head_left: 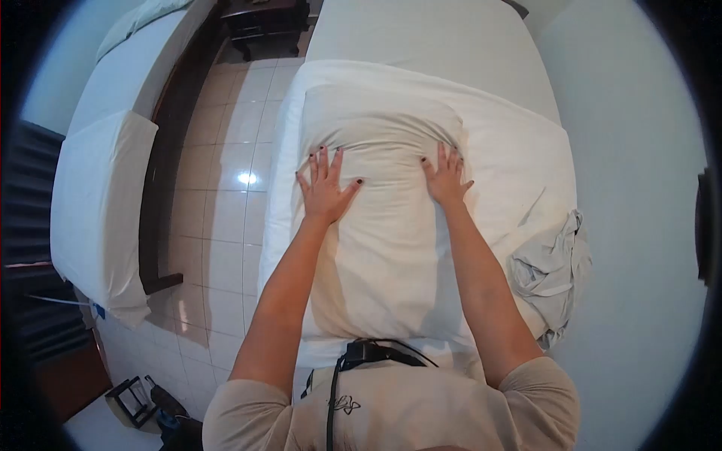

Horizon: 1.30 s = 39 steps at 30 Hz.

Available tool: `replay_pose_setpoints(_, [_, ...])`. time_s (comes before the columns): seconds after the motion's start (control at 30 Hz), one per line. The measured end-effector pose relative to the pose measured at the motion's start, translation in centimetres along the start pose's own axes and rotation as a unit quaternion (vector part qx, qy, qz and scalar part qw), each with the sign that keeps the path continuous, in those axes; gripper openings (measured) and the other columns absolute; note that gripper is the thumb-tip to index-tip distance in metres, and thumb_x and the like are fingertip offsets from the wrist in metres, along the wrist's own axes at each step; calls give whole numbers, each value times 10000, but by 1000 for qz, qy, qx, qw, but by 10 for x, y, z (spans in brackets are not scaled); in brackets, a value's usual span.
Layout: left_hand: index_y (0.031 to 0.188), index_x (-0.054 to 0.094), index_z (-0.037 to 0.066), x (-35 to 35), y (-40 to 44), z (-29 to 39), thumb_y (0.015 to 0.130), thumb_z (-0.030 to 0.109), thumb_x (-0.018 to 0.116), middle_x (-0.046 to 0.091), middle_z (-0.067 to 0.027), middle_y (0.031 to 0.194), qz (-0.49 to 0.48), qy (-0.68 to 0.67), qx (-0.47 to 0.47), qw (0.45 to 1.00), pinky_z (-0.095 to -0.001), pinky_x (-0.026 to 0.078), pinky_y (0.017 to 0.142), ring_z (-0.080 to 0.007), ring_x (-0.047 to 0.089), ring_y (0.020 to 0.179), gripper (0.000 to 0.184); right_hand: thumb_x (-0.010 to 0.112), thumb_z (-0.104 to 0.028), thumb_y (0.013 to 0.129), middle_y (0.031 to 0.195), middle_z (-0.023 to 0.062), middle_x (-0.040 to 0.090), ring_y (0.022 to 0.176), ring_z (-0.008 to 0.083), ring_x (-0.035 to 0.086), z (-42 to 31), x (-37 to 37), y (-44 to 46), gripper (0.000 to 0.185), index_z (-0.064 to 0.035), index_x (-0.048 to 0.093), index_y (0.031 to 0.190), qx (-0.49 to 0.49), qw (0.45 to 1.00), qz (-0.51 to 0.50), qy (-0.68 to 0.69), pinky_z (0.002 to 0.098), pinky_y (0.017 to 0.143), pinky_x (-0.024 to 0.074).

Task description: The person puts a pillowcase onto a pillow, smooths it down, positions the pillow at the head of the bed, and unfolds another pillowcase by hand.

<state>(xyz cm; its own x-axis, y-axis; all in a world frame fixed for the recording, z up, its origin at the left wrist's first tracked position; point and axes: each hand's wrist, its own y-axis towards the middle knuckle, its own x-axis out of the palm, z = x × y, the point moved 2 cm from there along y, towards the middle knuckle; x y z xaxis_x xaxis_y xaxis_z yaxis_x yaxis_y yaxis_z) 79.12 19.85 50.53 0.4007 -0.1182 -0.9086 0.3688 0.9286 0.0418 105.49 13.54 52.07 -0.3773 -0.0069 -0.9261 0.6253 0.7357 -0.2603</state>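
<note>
A cream pillow (383, 248) lies lengthwise on the bed, its cloth creased across the upper part. My left hand (325, 188) presses flat on the pillow's left side, fingers spread. On the right side of the same pillow rests my right hand (447, 180), palm down with its fingers apart. Neither hand grips anything. Beneath the pillow is a white sheet or blanket (519, 165) spread over the bed. To the right of the pillow lies a crumpled pale grey cloth (553, 274).
A wall (632, 150) runs along the bed's right side. Across a tiled floor (226, 214) to the left stands another bed (98, 203) with white bedding. A dark wooden table (263, 22) is at the far end. A dark cable (332, 398) hangs over my shirt.
</note>
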Motion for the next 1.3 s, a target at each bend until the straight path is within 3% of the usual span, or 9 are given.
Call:
replay_pose_setpoints(0.07, [1494, 239, 244, -16, 16, 10, 879, 540, 497, 86, -101, 1578, -15, 8, -32, 999, -630, 34, 1102, -338, 45, 1449, 730, 407, -602, 901, 1582, 36, 91, 1441, 340, 93, -17, -9, 14, 683, -322, 206, 1490, 42, 997, 67, -13, 702, 1052, 112])
replay_pose_setpoints(0.13, [1494, 243, 209, -28, 42, 28, 916, 426, 483, 118, -123, 1570, 135, -69, -15, 988, -610, 36, 1110, -350, 68, 1444, 662, 441, -510, 921, 1539, 102, 232, 1420, 361, 162, -46, -16, 30, 620, -270, 284, 1471, -190, 928, 292, 132, 673, 1070, 125])
replay_pose_setpoints(0.33, [1474, 299, 224, 19, 89, 36, 918, 409, 446, 206, -70, 1556, -30, 16, 108, 994, -554, 55, 1139, -265, 129, 1447, 605, 457, -489, 917, 1518, 23, 300, 1424, 261, 194, -97, 14, 38, 543, -284, 399, 1417, -337, 934, 78, -90, 637, 1096, 126])
replay_pose_setpoints(0.73, [1502, 201, 243, 29, 43, -45, 884, 642, 401, 81, -41, 1585, -46, -76, -166, 982, -677, -12, 1077, -240, 44, 1459, 762, 337, -702, 872, 1581, 45, 105, 1433, 366, 107, -4, -1, 24, 766, -311, 156, 1504, 39, 999, -12, 26, 626, 1112, 73])
replay_pose_setpoints(0.9, [1431, 315, 4, 40, -35, -90, 898, 518, 523, 358, -205, 1462, 16, -222, -84, 971, -440, 270, 1102, -347, 344, 1349, 769, 456, -619, 885, 1426, 214, 391, 1327, 354, 359, 103, 42, -6, 788, -110, 284, 1462, 12, 983, 12, 185, 478, 1084, 286])
replay_pose_setpoints(0.97, [1370, 377, -51, 46, -75, -105, 887, 473, 579, 511, -209, 1327, 30, -364, -225, 903, -331, 397, 1003, -316, 492, 1225, 741, 501, -570, 890, 1355, 198, 485, 1259, 316, 453, 130, 49, -38, 773, -26, 350, 1418, 82, 915, -86, 386, 394, 1051, 351])
replay_pose_setpoints(1.03, [1356, 403, -20, -4, -126, -85, 842, 389, 676, 559, -134, 1262, -199, -634, -336, 667, -337, 458, 937, -225, 551, 1140, 711, 529, -535, 889, 1330, 158, 518, 1217, 265, 493, 141, 43, -97, 736, 4, 415, 1376, 150, 789, -194, 563, 339, 1019, 387])
replay_pose_setpoints(1.17, [1373, 386, -7, -19, -189, -87, 823, 313, 711, 557, -131, 1271, -286, -623, -333, 647, -348, 457, 943, -226, 551, 1137, 715, 618, -459, 862, 1303, 130, 542, 1181, 227, 518, 147, 40, -174, 683, 19, 476, 1328, 78, 751, -248, 607, 320, 996, 404])
replay_pose_setpoints(1.3, [1318, 466, -17, -46, -176, -78, 777, 213, 756, 594, -128, 1224, -239, -546, -200, 777, -350, 466, 930, -227, 583, 1090, 655, 702, -283, 819, 1199, 123, 610, 1071, 226, 585, 146, 20, -162, 593, 25, 516, 1291, 1, 838, -194, 510, 327, 926, 453])
